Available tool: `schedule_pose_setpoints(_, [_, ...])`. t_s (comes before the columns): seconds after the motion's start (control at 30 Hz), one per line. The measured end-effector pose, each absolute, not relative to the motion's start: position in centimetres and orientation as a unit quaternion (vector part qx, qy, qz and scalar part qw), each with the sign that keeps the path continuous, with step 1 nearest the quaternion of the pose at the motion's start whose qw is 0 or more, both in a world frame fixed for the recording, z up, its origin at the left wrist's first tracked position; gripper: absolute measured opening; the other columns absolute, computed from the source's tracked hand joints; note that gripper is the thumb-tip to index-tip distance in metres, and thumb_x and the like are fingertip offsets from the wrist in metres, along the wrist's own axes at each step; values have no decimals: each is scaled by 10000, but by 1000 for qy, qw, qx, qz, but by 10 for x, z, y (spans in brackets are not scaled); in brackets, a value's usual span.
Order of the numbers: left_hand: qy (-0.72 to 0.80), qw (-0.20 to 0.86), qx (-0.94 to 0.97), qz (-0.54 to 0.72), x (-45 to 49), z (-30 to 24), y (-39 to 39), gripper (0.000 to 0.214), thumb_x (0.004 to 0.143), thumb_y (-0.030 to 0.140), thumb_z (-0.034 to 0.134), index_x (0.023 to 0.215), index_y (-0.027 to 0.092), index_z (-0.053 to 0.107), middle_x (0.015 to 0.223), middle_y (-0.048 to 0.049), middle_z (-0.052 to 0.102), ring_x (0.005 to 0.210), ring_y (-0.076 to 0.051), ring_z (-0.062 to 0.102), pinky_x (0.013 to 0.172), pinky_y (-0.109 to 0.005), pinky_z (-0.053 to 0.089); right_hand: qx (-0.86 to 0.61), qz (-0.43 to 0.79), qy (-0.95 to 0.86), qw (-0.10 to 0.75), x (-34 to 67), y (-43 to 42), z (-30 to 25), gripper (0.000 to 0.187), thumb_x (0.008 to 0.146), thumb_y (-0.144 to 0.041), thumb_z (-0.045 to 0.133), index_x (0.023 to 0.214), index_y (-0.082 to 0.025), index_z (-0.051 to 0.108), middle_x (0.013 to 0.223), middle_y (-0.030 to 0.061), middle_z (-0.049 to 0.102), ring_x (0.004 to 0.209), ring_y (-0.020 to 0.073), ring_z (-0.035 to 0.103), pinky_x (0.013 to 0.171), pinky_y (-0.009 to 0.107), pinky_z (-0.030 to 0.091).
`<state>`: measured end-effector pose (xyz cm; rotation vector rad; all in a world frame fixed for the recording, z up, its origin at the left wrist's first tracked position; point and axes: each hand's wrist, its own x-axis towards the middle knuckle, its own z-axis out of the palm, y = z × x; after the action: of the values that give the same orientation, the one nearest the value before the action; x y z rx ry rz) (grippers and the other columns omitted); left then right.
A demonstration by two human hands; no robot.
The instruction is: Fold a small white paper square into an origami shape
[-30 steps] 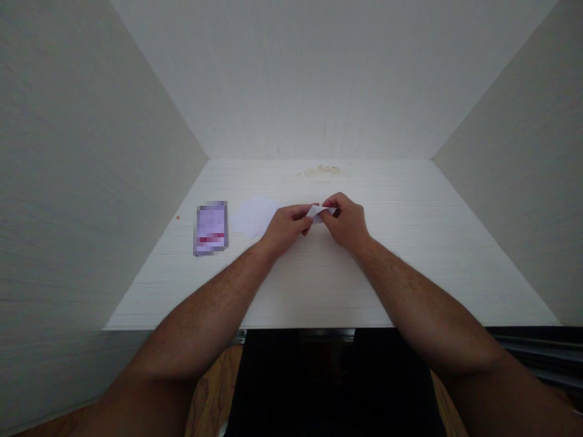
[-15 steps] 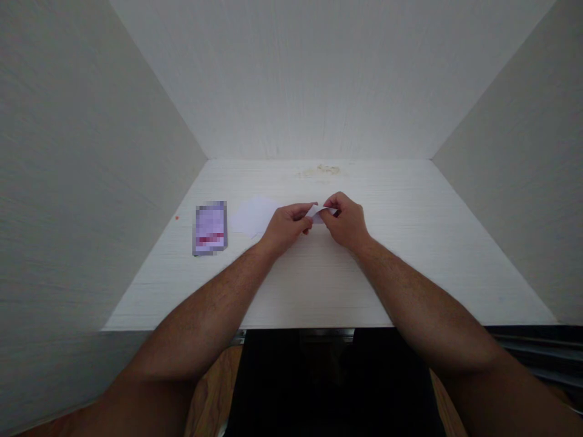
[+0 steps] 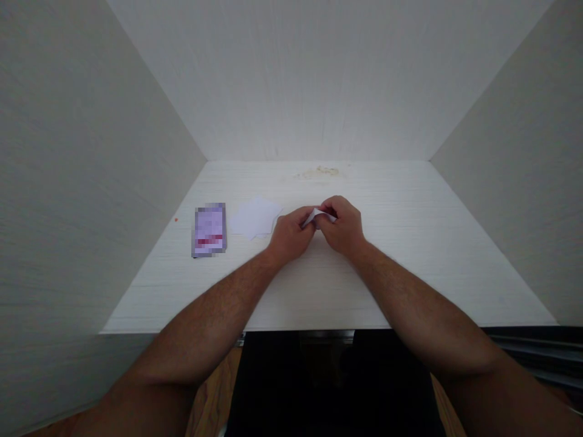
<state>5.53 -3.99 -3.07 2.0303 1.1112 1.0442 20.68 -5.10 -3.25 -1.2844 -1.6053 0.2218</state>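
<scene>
A small bent piece of white paper point(image 3: 315, 213) sits between two bare hands over a white tabletop point(image 3: 300, 297), at the hands' fingertips, neither hand clearly nearer. The left hand point(image 3: 294, 233) pinches its left end; the right hand point(image 3: 344, 226) grips its right end between thumb and curled fingers. The visible part runs roughly left to right, its peak pointing away from the person; fingers hide its full long axis. Loose white sheets point(image 3: 255, 215) lie beside the left hand
</scene>
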Motion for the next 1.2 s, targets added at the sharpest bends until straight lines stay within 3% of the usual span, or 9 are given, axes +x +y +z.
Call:
schedule_pose_setpoints(0.2, [400,339,740,421,57,-34,-40,353,826,155,573,1139,230,718,1061,-13,751,959,-158,683,871,-290,540,-505,39,-678,533,206,-54,-33,101,746,-142,546,787,-217,600,773,6,619,708,154,558,665,307,457])
schedule_pose_setpoints(0.53, [400,458,648,459,56,-35,-34,364,734,100,540,1032,166,738,840,-22,743,694,-117,684,675,-237,568,-479,32,-687,546,211,-51,-38,187,816,-116,534,887,-221,672,827,10,688,716,142,606,678,301,501])
schedule_pose_setpoints(0.73, [510,411,627,422,50,-30,-29,464,721,103,540,1142,173,722,652,-6,701,551,-119,651,546,-222,531,-434,103,-732,515,218,-50,-34,381,822,-87,534,1157,-229,646,950,26,645,673,105,556,608,258,489])
schedule_pose_setpoints(0.83, [527,400,634,400,47,-26,-26,461,723,107,547,1142,179,724,611,5,680,509,-111,626,525,-218,516,-395,140,-767,486,222,-49,-32,384,794,-60,546,1104,-246,676,1056,39,630,742,108,577,619,249,493])
schedule_pose_setpoints(0.93, [528,403,646,377,45,-22,-25,419,734,124,560,1110,182,735,612,0,680,491,-109,615,503,-213,498,-389,181,-786,446,226,-47,-32,367,735,-46,590,1023,-242,709,1106,36,594,653,72,534,575,240,467])
schedule_pose_setpoints(1.1, [523,392,675,343,45,-22,-26,338,751,184,605,1054,176,756,631,-27,699,490,-135,618,472,-233,476,-399,215,-818,356,232,-46,-33,271,744,-76,632,919,-247,746,925,5,630,672,89,541,631,249,452])
schedule_pose_setpoints(1.2, [511,357,712,324,45,-22,-27,312,744,198,631,1022,184,772,709,-40,735,554,-145,640,536,-251,509,-396,240,-821,334,234,-46,-35,237,777,-123,639,927,-264,755,856,-12,678,672,96,565,651,246,452])
